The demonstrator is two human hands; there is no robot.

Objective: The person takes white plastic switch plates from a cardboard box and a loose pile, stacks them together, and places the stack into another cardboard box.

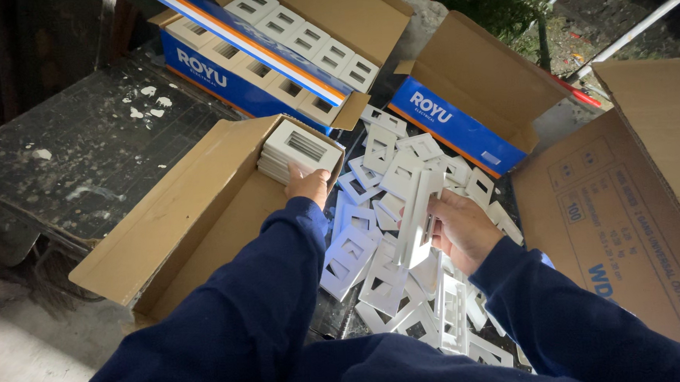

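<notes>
Left hand (307, 183) apparently presses plate stack (298, 151) in box (196, 212)

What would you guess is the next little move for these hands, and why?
Probably the right hand carries its white plates across to the stack in the open carton. The left hand presses on that stack at the carton's far end, the carton is otherwise bare, and many loose plates lie piled beside it.
</notes>
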